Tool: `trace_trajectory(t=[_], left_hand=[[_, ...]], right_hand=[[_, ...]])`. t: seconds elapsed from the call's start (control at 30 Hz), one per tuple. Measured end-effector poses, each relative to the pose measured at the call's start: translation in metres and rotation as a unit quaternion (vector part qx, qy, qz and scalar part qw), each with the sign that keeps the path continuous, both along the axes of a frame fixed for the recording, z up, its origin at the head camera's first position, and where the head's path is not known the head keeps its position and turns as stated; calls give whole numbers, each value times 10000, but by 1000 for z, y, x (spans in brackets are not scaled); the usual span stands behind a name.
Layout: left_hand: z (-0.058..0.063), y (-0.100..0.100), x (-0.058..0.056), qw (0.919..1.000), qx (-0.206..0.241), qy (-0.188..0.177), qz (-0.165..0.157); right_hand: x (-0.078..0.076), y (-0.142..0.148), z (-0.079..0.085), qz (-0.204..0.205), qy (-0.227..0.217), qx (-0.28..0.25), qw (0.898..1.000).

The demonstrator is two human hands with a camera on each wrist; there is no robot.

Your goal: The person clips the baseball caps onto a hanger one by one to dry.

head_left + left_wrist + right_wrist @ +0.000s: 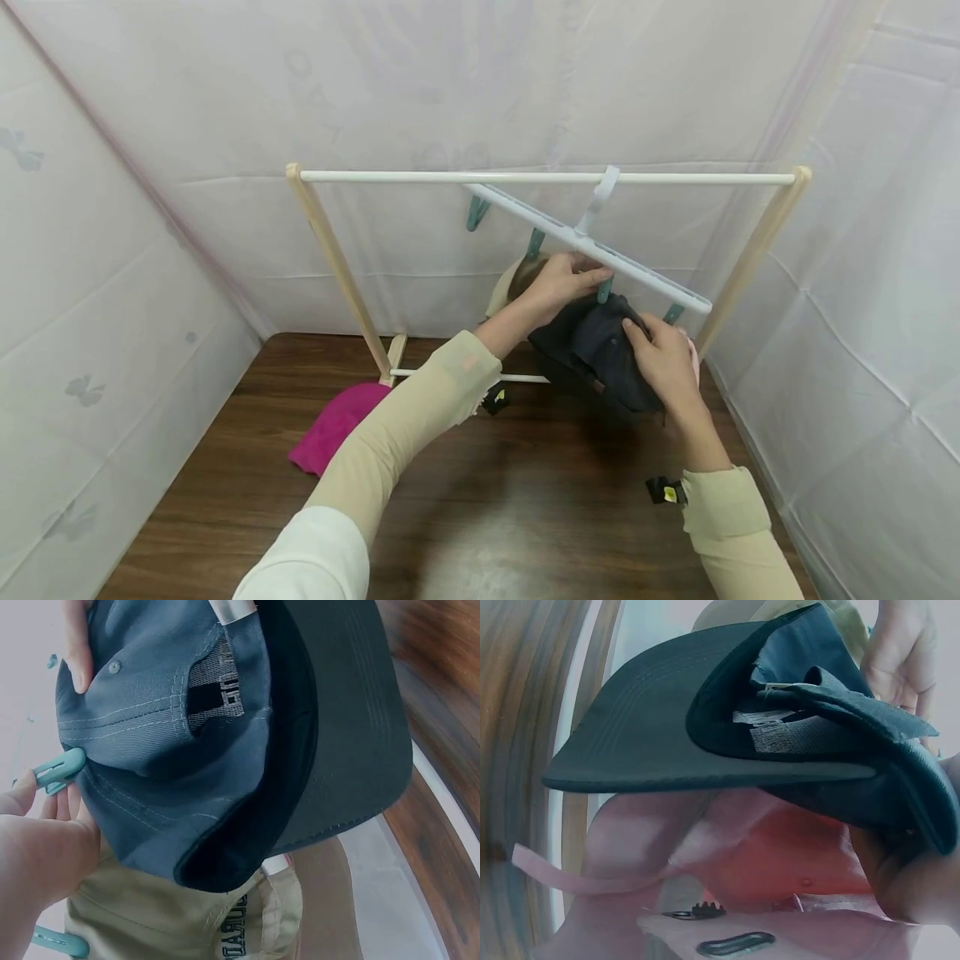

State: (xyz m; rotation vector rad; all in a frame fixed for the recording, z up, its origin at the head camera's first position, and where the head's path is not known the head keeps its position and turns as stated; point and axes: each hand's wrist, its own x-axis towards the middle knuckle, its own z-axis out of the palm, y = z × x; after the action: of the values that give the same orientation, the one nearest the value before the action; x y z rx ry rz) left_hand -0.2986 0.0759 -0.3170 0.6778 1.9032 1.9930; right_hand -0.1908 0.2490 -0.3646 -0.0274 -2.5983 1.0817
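The left hand's [558,287] thumb and fingers pinch a green clip [605,291], whose tip meets the crown of a navy cap [592,346]; whether it bites the fabric, I cannot tell. The right hand's [667,362] fingers and thumb are clamped on the cap's other side, holding it just below a white hanger [637,272]. A tan cap [150,915] hangs beside it on one side, a pink cap [780,847] on the other. The hanger hooks over a rack's white rail [450,177]. A magenta cap [341,421] lies on the brown wooden table [465,500], at left.
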Motion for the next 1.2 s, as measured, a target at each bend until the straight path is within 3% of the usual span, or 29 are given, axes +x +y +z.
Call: trace_trajectory(t=[0.1, 0.23, 0.57, 0.87, 1.03, 1.2], left_hand=[[0, -1, 1, 10000, 49, 54, -34], [0, -3, 3, 9999, -49, 137, -91], [-7, -10, 2, 9910, -998, 878, 157], [-9, -15, 2, 9851, -1124, 1284, 201], [-10, -18, 1, 9828, -1058, 1508, 151], [-15, -25, 4, 9788, -1004, 1766, 262]], right_hand=[[0, 1, 2, -90, 54, 171, 9998], [2, 3, 4, -26, -8, -40, 10000], [9, 6, 7, 247, 37, -296, 9992], [12, 7, 7, 257, 92, -278, 9992], [14, 7, 8, 211, 306, -239, 9990], [19, 2, 12, 225, 663, 128, 9975]])
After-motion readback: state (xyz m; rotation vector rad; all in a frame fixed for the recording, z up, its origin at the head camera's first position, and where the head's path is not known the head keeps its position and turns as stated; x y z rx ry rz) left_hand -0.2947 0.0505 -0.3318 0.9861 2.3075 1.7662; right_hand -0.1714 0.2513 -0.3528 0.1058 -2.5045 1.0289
